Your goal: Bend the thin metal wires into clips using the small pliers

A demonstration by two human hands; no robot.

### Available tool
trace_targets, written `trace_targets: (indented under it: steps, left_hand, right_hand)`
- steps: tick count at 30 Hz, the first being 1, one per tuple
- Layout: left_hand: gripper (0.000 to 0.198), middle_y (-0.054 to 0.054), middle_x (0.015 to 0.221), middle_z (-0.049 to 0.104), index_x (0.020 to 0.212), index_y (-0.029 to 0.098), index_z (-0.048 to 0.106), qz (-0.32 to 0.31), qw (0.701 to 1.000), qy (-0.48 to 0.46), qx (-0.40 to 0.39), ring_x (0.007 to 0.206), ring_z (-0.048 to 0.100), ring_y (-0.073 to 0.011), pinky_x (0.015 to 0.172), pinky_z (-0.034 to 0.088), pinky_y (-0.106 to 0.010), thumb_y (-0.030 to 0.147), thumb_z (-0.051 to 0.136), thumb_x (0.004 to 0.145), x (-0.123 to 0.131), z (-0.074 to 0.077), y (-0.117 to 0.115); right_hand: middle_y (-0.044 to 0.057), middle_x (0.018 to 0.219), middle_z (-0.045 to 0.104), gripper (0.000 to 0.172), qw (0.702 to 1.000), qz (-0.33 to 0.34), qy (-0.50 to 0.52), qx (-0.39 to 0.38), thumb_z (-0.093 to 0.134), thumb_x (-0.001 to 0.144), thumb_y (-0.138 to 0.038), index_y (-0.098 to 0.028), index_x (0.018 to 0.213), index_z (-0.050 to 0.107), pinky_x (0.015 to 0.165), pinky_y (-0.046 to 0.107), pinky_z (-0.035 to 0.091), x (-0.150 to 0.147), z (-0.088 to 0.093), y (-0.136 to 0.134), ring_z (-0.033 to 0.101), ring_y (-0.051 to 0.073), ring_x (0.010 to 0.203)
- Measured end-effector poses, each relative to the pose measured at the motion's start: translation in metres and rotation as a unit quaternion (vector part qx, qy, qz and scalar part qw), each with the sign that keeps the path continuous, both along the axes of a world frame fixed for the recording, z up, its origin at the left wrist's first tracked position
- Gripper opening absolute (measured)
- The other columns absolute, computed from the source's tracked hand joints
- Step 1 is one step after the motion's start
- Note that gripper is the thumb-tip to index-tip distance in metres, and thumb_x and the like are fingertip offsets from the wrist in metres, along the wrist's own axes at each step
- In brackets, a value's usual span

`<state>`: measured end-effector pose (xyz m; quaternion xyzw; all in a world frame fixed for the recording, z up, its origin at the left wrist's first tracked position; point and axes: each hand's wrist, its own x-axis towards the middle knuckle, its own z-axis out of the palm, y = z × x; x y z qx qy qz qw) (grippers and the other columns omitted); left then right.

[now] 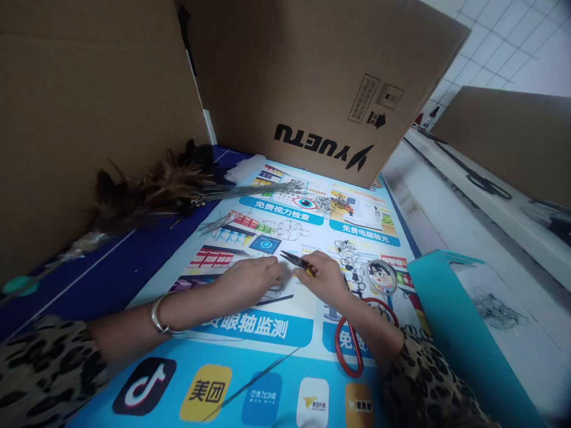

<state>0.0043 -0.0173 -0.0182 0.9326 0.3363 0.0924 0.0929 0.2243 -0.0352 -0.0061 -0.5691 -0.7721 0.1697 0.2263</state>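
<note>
My right hand (325,277) grips small pliers (292,259) with dark jaws and yellow-and-black handles. Their tips point left, close to my left hand. With its fingers pressed together, my left hand (250,280) rests low over the printed sheet (307,336); whatever it pinches is too small or hidden to make out. Red-handled scissors (350,362) lie partly under my right forearm. Beyond the right hand are small dark wire loops (348,252) and a round container (382,277) with a cartoon face. A thin dark wire (259,379) crosses the sheet near me.
Cardboard walls (321,77) stand at the back and left. Brown feathers (154,187) and a bundle of thin wires (245,190) lie at the left and back. On the right are a teal box edge (459,321), a tangle of fine wire (497,310) and black scissors (486,184).
</note>
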Motion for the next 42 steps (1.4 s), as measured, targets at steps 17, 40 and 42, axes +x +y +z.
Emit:
trace_targets:
  steps: [17,40,42]
  left_hand:
    - [0.032,-0.007,0.097,0.066,0.117,0.02,0.064,-0.004,0.977,-0.213,-0.024,0.084,0.063,-0.0175,0.074,0.051,-0.027,0.016,0.042,0.094,-0.008,-0.006,-0.003]
    - [0.023,-0.002,0.088,0.067,0.106,0.02,0.069,0.023,0.93,-0.321,-0.176,0.079,0.064,-0.0155,0.069,0.049,-0.025,0.022,0.051,0.092,-0.009,0.003,-0.001]
    - [0.021,-0.001,0.082,0.065,0.104,0.019,0.069,0.038,0.915,-0.333,-0.223,0.071,0.062,-0.0139,0.064,0.049,-0.024,0.025,0.053,0.092,-0.009,0.003,0.0]
  right_hand:
    - [0.001,0.079,0.06,0.012,1.0,-0.004,0.019,-0.011,0.071,0.081,-0.031,-0.02,0.088,0.069,0.064,0.025,0.038,0.0,0.003,-0.001,0.055,0.015,0.076]
    - [-0.001,0.074,0.057,0.009,0.999,0.012,0.035,-0.014,0.072,0.08,-0.027,-0.019,0.084,0.069,0.063,0.024,0.037,-0.002,0.006,0.0,0.054,0.014,0.073]
    - [-0.001,0.073,0.056,0.01,0.999,0.014,0.033,-0.014,0.072,0.08,-0.028,-0.019,0.083,0.069,0.063,0.024,0.036,-0.002,0.006,0.0,0.053,0.014,0.072]
